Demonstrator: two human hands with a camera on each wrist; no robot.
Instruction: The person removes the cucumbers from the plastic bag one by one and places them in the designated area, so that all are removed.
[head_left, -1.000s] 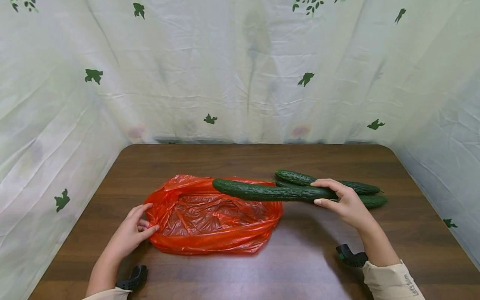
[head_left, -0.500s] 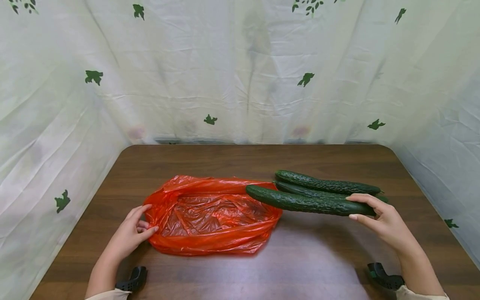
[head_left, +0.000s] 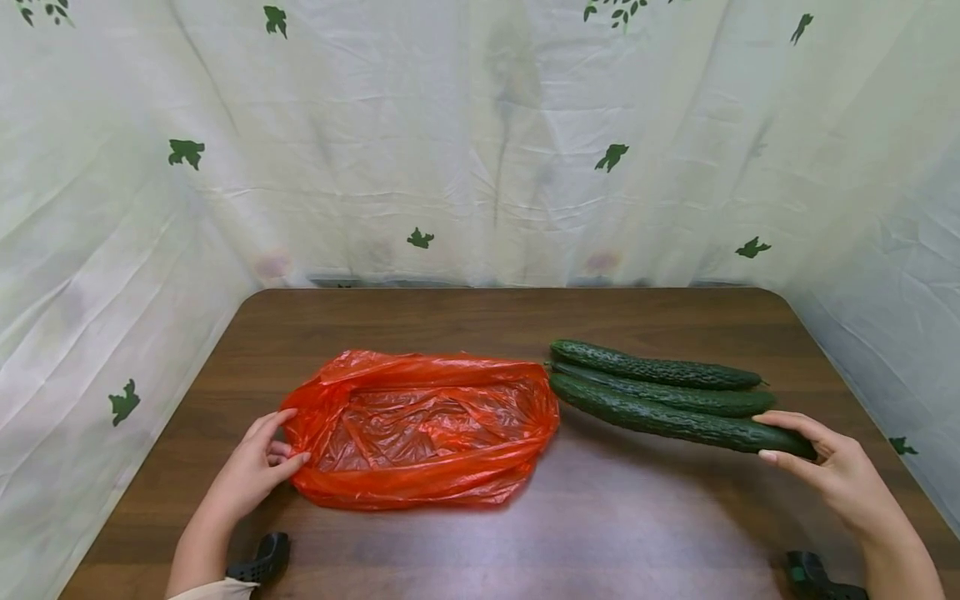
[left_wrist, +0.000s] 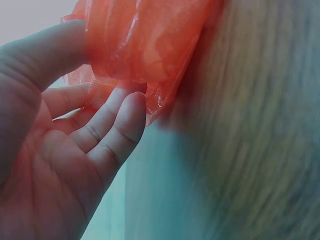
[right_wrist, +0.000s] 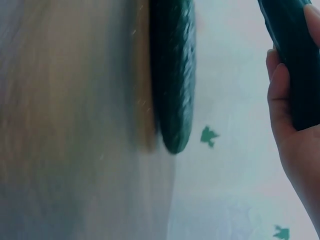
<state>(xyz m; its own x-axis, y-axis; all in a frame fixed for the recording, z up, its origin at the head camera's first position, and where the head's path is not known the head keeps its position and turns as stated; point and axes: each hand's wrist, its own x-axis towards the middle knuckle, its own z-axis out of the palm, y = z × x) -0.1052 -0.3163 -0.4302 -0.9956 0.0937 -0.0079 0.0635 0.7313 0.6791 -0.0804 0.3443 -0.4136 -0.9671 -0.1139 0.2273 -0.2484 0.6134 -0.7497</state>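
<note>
My right hand (head_left: 847,475) grips the right end of a long dark green cucumber (head_left: 667,418), thumb on the near side and fingers on the far side. In the right wrist view the cucumber (right_wrist: 297,65) lies along the palm, raised off the table. Two more cucumbers lie side by side just behind it: a middle cucumber (head_left: 675,396) and a far cucumber (head_left: 652,367). At the left, my left hand (head_left: 251,467) holds the rim of a red plastic bag (head_left: 412,487) between thumb and fingers. The bag's mouth faces up, and only crumpled plastic shows inside.
Everything stands on a brown wood-grain table (head_left: 480,321). White curtains (head_left: 480,167) with green leaf prints enclose its back and sides. A black wrist mount (head_left: 262,560) is below the left hand, another black mount (head_left: 817,579) below the right.
My right hand has moved right and toward me, drawing the gripped cucumber away from above the bag to in front of the other two. The left hand and bag have barely shifted.
</note>
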